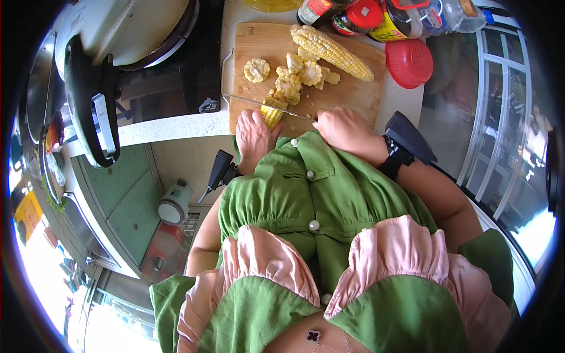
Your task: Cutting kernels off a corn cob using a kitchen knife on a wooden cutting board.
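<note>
A wooden cutting board (353, 99) lies before me on the counter. My left hand (255, 137) holds the near end of a piece of corn cob (271, 117) against the board. Across that cob lies the thin blade of a knife (291, 113). The knife's handle is hidden inside my right hand (342, 128), whose fingers are curled around it. Beyond the blade, several cut corn chunks (289, 88) are heaped with loose kernels around them. One round corn slice (256, 70) sits apart at the left. A long whole corn cob (333, 53) rests at the board's far right.
Sauce jars (364, 17) and a plastic bottle (468, 20) crowd the counter's back right, near a red plastic bowl (408, 64). At left, a large pot (128, 31) with a black handle (88, 110) stands over the dark cooktop (176, 88). Glazed sliding panels (499, 106) rise at right.
</note>
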Motion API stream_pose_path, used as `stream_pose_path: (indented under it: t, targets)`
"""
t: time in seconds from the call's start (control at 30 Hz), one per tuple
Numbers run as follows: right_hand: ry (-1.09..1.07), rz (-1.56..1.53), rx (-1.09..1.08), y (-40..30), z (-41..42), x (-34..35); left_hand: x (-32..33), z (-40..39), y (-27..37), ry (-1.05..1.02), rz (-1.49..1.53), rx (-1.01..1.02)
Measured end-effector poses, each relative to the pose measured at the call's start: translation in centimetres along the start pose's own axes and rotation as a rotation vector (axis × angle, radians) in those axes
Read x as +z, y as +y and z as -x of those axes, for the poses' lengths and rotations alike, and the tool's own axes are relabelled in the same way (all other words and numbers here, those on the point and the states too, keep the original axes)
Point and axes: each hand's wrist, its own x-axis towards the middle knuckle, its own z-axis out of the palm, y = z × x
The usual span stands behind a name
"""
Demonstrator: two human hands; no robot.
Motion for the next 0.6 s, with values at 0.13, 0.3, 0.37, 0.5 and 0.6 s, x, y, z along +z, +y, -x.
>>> stream_pose_path:
  t: [0.13, 0.3, 0.37, 0.5, 0.6]
  targets:
    - [0.043, -0.011, -0.028, -0.6, -0.9, -0.4, -0.1, -0.2, -0.2, -0.033, 0.018, -0.005]
    - [0.046, 0.027, 0.029, -0.6, -1.0, 1.2, -0.4, 0.0, 0.1, -0.038, 0.005, -0.060]
    - [0.066, -0.010, 0.015, -0.3, -0.3, 1.4, -0.3, 0.3, -0.1, 0.008, 0.012, -0.030]
    - [0.058, -0.111, 0.014, -0.4, 1.1, 0.7, -0.9, 0.7, 0.4, 0.142, 0.081, 0.021]
    - [-0.020, -0.076, 0.103, -0.2, 1.1, 2.4, 0.5, 1.7, 0.4, 0.034, -0.064, -0.012]
